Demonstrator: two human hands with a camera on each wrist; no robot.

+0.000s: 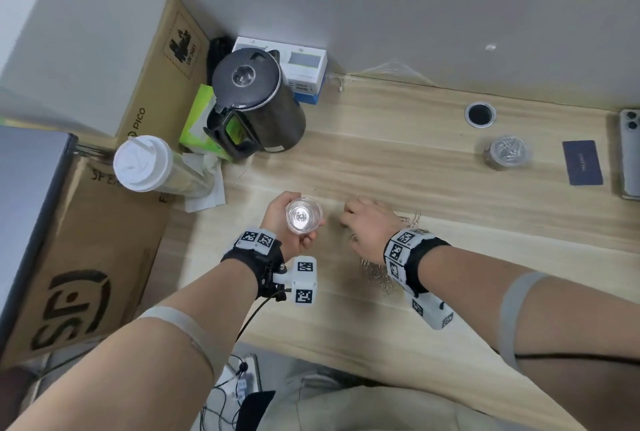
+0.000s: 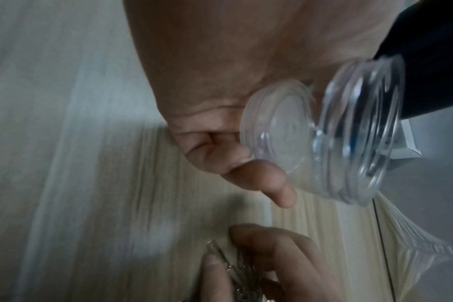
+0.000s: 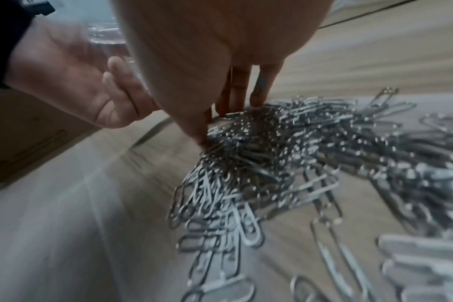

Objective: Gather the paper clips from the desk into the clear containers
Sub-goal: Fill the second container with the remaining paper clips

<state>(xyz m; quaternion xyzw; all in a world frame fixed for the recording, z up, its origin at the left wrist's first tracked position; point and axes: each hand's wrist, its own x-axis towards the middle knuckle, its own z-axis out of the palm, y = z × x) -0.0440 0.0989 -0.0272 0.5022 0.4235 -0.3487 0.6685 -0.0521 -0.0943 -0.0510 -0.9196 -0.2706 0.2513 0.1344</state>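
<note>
Kettle [image 1: 254, 101], lidded cup [image 1: 143, 164] behind, left hand [image 1: 282, 219] grasping clear container [image 1: 303, 216], right hand [image 1: 367, 226] fingers pinching paper clips [image 3: 285, 155]

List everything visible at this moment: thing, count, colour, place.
Clips: many, silver, heaped on desk under right hand.
Empty container: one, clear, in left hand.
Filled container: one, clear, holding clips, far right on desk.
Desk: one, light wood.
Kettle: one, dark, far left.
Cup: one, white lid, left of kettle.
Green box: one, behind kettle.
White box: one, by wall.
Card: one, navy, right.
Phone: one, right edge.
Cardboard boxes: two, brown, left.
Left hand: grips empty container.
Right hand: fingers on clips.
</note>
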